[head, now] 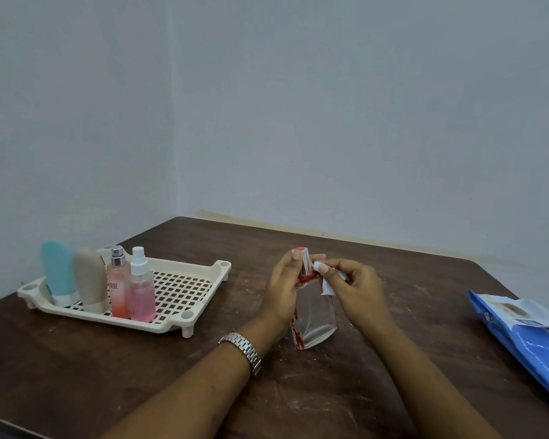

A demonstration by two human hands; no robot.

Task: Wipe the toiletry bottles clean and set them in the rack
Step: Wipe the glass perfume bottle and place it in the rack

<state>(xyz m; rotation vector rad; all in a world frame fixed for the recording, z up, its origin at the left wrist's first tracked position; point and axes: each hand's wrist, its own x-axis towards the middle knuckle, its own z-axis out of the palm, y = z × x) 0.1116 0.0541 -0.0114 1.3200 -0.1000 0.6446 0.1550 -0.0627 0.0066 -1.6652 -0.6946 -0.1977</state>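
A clear glass perfume bottle [316, 315] with red trim and a silver neck stands at the table's middle. My left hand [282, 289] grips its left side, thumb up near the red cap. Against the bottle's neck my right hand [352, 289] pinches a small white wipe [325, 282]. A cream perforated rack [184, 289] sits at the left. Along its left end stand a teal tube [57, 274], a beige tube [91, 280], an orange-pink spray bottle [118, 283] and a pink spray bottle [140, 286].
A blue pack of wipes [526, 331] lies at the table's right edge. The dark wooden table [330, 391] shows pale scuff marks. Walls close off the back and left. The rack's right half holds nothing.
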